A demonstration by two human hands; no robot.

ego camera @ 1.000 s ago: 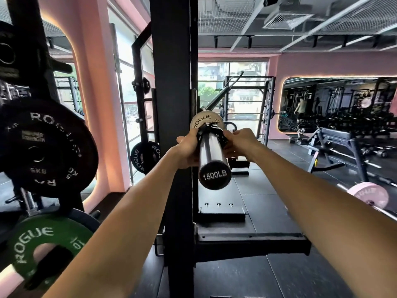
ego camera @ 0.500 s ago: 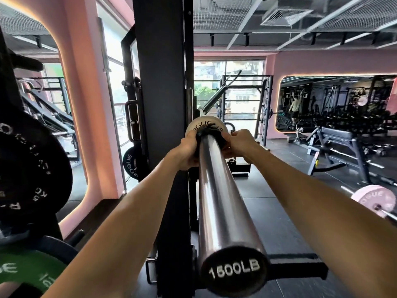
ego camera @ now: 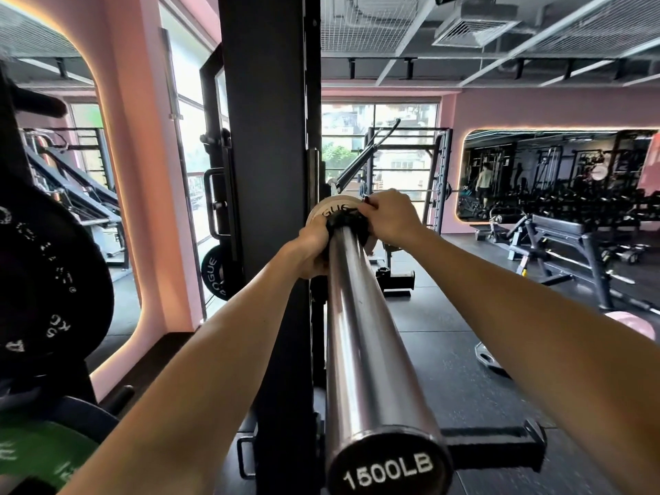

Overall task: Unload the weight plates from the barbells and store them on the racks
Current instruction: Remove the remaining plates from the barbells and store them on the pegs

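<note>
Gym rack upright beside the bar [ego camera: 360, 334]: both hands, left [ego camera: 312, 250] and right [ego camera: 387, 217], grip the collar [ego camera: 344, 223] against the plate [ego camera: 330, 210]; next it probably slides off toward me.

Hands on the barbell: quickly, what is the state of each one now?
Left hand: curled around the black clamp collar on the chrome barbell sleeve.
Right hand: gripping the same collar, against the small pale weight plate.

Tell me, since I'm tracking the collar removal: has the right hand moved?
Yes. The right hand climbed from beside the collar to its top, covering the pale plate.
</note>
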